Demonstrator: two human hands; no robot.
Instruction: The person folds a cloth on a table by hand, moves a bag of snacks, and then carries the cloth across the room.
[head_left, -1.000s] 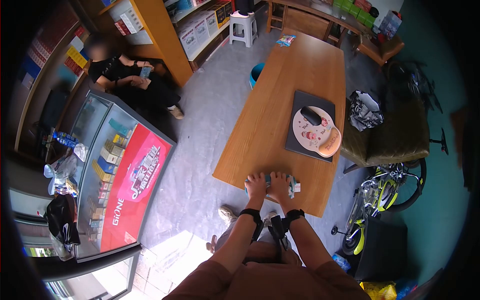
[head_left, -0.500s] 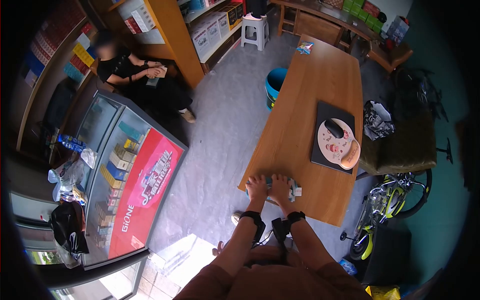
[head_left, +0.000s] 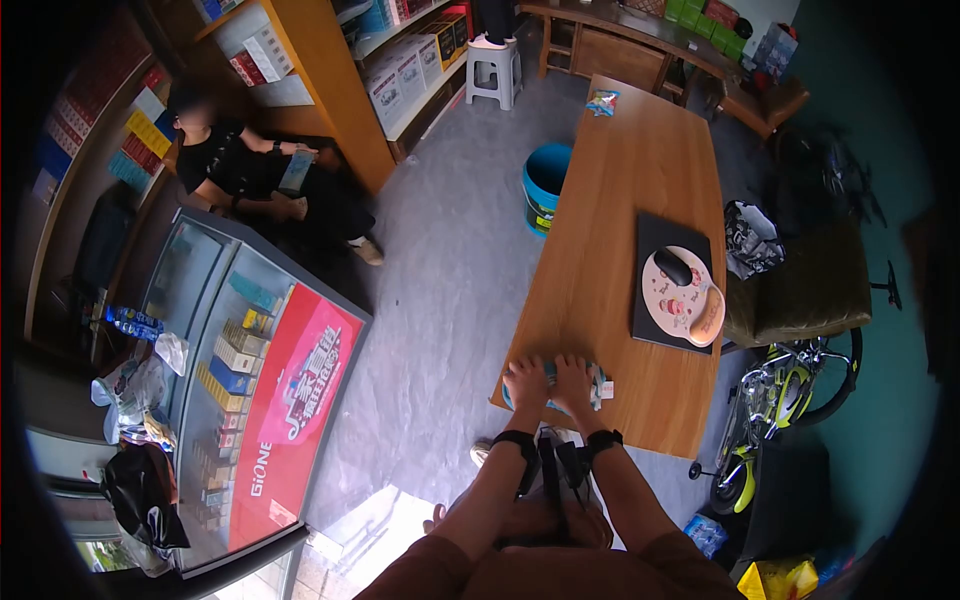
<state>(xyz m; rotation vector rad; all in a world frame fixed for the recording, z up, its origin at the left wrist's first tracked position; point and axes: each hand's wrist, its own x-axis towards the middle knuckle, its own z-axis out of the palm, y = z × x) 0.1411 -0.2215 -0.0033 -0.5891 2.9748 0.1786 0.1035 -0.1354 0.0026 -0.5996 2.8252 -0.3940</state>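
A folded blue-grey cloth (head_left: pixel 598 388) with a white tag at its right end lies on the near end of the wooden table (head_left: pixel 620 200). My left hand (head_left: pixel 527 382) is closed over its left part, fingers pointing away from me. Close beside it, my right hand (head_left: pixel 573 382) grips the cloth's middle, fingers bent over the far side. Most of the cloth is hidden under both hands. Farther up the table, a black mouse (head_left: pixel 672 266) rests on a pink mouse pad (head_left: pixel 682 305) atop a dark flat slab (head_left: pixel 650 230).
A snack packet (head_left: pixel 603 102) lies at the table's far end. A blue bucket (head_left: pixel 547 180) stands left of the table. The glass display counter (head_left: pixel 300 400) is on the left, a seated person (head_left: pixel 230 165) behind it. A bicycle (head_left: pixel 790 400) and chair (head_left: pixel 810 280) are at right.
Both hands stay on the cloth, which has shifted slightly relative to the table's near edge. My view has tilted a little. The seated person now holds up a greenish, flat item in one hand.
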